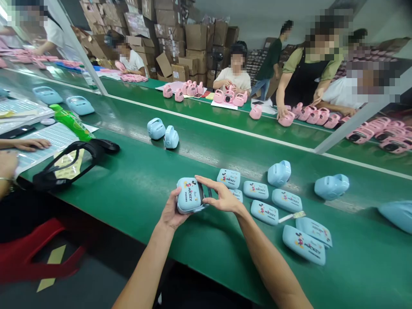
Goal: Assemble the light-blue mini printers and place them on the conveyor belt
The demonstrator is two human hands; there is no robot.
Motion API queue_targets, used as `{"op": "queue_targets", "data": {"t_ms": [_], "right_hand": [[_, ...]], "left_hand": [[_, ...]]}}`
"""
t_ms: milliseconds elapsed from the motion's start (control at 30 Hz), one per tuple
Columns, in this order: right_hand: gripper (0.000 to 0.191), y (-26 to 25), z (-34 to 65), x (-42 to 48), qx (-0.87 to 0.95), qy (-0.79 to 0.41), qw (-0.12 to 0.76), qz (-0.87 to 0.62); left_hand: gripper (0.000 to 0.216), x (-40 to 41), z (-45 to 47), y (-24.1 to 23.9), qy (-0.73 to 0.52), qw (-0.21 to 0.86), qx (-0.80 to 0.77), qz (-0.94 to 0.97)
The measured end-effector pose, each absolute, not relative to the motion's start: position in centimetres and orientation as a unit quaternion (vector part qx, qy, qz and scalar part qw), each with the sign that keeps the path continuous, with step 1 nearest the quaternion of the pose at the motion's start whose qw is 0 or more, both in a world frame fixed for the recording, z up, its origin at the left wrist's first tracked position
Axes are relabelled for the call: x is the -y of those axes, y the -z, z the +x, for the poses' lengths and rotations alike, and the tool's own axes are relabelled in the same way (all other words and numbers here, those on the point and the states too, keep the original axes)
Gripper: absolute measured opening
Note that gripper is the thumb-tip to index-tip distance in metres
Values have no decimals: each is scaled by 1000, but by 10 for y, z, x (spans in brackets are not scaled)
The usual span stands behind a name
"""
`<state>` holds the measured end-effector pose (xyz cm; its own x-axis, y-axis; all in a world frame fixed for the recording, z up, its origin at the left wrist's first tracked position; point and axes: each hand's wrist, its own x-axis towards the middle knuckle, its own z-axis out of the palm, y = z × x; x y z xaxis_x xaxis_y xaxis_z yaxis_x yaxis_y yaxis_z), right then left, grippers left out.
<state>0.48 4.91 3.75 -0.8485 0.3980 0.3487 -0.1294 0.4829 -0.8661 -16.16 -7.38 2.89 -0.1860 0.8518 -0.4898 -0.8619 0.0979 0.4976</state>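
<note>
A light blue rounded case (188, 198) with a Mickey print is held above the near edge of the green table. My left hand (171, 212) wraps round its left side and underside. On the other side, my right hand (225, 197) grips the dark strip at the case's right end between thumb and fingers. Just to the right lie several loose blue covers with the same print, among them one cover (255, 189) near my right hand and another cover (304, 244) closer to me. A thin pale strip (286, 218) lies between the covers.
Blue housings with handles stand on the green belt (225, 146), such as one housing (156, 128). On the left are a black bag (69, 165), a green bottle (72, 122) and another person's hand (34, 144). Across the belt, people handle pink housings (255, 112). Slanted posts (363, 113) rise between.
</note>
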Motion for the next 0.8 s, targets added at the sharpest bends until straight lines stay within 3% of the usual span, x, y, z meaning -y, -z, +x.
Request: {"op": "queue_targets", "data": {"t_ms": [200,400,800], "right_hand": [[69,-44,8,-50,826,-490,268,-80],[103,-45,2,-39,856,-438,260,-92],[103,-38,-1,-36,870,-399,282,-69]], "left_hand": [[64,75,-167,-25,-663,661,-351,18],[58,74,-164,-24,-667,644,-374,34],[65,75,-161,-35,-681,588,-422,111]]}}
